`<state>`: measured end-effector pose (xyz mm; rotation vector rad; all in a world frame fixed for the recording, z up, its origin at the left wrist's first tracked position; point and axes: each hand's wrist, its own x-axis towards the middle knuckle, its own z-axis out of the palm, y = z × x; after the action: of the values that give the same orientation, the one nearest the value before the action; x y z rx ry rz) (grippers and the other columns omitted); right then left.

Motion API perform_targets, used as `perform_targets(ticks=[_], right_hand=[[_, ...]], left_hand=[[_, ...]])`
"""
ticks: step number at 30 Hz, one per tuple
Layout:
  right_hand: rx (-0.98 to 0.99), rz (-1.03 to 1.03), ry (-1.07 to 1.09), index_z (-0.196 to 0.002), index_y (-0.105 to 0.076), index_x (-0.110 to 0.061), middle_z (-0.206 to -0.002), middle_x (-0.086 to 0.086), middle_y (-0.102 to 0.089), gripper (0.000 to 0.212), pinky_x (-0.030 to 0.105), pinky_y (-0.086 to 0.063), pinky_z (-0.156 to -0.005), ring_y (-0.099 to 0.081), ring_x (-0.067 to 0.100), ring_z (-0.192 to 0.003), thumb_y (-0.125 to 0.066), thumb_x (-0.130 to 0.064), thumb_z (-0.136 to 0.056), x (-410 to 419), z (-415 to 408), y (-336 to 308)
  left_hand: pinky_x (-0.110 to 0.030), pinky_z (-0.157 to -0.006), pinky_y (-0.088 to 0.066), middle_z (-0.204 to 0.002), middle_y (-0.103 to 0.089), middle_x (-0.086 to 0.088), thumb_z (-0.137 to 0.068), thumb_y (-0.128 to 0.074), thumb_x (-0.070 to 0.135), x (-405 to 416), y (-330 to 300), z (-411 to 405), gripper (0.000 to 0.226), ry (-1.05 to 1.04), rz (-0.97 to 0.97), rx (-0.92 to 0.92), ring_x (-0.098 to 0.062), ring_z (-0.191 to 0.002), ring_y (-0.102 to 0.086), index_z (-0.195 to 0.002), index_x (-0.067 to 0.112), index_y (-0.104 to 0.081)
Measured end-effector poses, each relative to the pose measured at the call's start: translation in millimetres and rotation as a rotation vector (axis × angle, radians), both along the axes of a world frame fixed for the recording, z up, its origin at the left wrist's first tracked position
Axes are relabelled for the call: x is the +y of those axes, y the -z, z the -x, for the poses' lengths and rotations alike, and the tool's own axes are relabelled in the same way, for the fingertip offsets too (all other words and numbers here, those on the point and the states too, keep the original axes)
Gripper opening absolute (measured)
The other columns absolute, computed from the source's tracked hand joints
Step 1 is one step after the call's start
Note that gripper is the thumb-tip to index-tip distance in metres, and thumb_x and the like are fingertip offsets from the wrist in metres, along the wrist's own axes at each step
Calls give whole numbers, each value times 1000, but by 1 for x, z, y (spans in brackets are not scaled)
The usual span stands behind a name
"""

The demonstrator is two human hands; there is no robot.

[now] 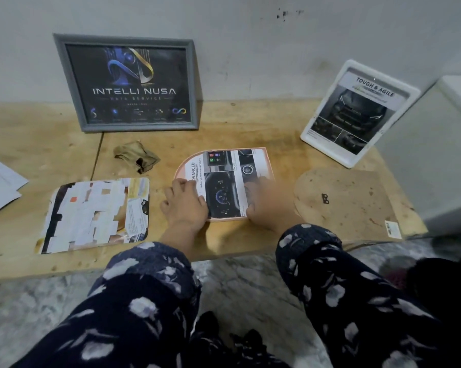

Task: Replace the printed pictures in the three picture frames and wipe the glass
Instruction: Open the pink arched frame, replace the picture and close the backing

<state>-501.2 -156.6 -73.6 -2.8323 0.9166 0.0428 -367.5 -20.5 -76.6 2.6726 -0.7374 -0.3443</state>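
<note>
A pink arch-shaped picture frame (261, 155) lies flat on the wooden table (224, 128) with a car-dashboard print (225, 179) laid in it. My left hand (184, 201) presses on the print's near left part, fingers fairly flat. At the near right part my right hand (264, 201) presses down too, blurred. A grey frame (60, 73) with a dark "INTELLI NUSA" picture leans on the wall at the back left. Leaning at the back right is a white frame (330, 152) with a "TOUGH & AGILE" car print. The arch-shaped brown backing board (349, 200) lies right of the pink frame.
A crumpled brownish cloth (137, 155) lies behind my left hand. A torn old print (94, 213) lies at the near left, white paper sheets (1, 184) at the far left edge. A pale box or cabinet (436, 155) stands at the table's right end.
</note>
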Motion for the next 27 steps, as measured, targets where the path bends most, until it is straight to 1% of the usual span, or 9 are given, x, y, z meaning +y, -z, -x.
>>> perform_targets(ticks=[2,6,9,13,17,20,22,24,27], right_hand=[[-29,-17,3,-129,-47,-23,-125,3,-48,47,42,-23,-107,-41,23,-121,-49,-26,-82,-2,1,-2],[-89,-59,43,-135,-43,-25,-139,7,-34,54,39,-24,-106,-31,25,-128,-55,-32,-83,-10,14,-7],[-75,-83,88,-137,-41,-26,-141,7,-31,53,41,-26,-106,-30,26,-128,-53,-32,-86,-21,31,-8],[-42,-85,135,-139,-40,-25,-141,8,-30,50,41,-28,-104,-30,26,-128,-49,-33,-90,-51,78,-16],[16,-142,246,-143,-34,-23,-142,9,-28,55,41,-27,-105,-27,29,-130,-47,-29,-90,-85,124,-22],[59,-167,360,-144,-33,-21,-140,11,-31,58,43,-29,-104,-28,31,-128,-48,-25,-88,-115,167,-23],[79,-170,410,-144,-32,-20,-139,11,-33,59,42,-29,-103,-30,32,-127,-47,-22,-87,-125,182,-22],[68,-188,484,-144,-32,-19,-138,11,-33,59,41,-30,-102,-30,32,-125,-48,-20,-87,-136,202,-21],[47,-249,557,-144,-31,-18,-137,13,-33,60,43,-31,-102,-28,34,-127,-51,-20,-87,-149,222,-19]], left_hand=[[-45,-101,-31,-140,-32,-7,-93,-48,29,1,-3,1,43,-16,-22,-16,-28,-126,-29,-136,20,-43],[-44,-103,-27,-141,-30,-7,-93,-48,27,-8,-11,10,44,-42,-39,-64,-29,-127,-28,-136,21,-42],[-45,-105,-25,-143,-29,-6,-92,-52,27,-26,-20,25,45,-28,-24,-43,-30,-130,-25,-136,22,-43],[-43,-101,-28,-141,-30,-7,-92,-53,27,-62,-29,68,40,3,-7,-51,-31,-127,-28,-132,22,-48],[-43,-100,-32,-136,-40,-6,-94,-50,25,-96,-28,111,36,47,9,-19,-29,-124,-32,-130,24,-51],[-41,-95,-39,-125,-54,-3,-97,-45,24,-124,-23,150,26,118,72,68,-27,-119,-41,-118,25,-59],[-42,-94,-43,-121,-57,-3,-95,-47,21,-131,-21,162,23,123,106,121,-27,-115,-47,-111,26,-62],[-42,-96,-43,-126,-53,-5,-94,-49,23,-142,-18,177,25,107,82,135,-28,-118,-46,-118,23,-58],[-44,-101,-38,-138,-41,-10,-94,-51,32,-154,-16,194,42,45,-8,161,-31,-129,-35,-133,17,-46]])
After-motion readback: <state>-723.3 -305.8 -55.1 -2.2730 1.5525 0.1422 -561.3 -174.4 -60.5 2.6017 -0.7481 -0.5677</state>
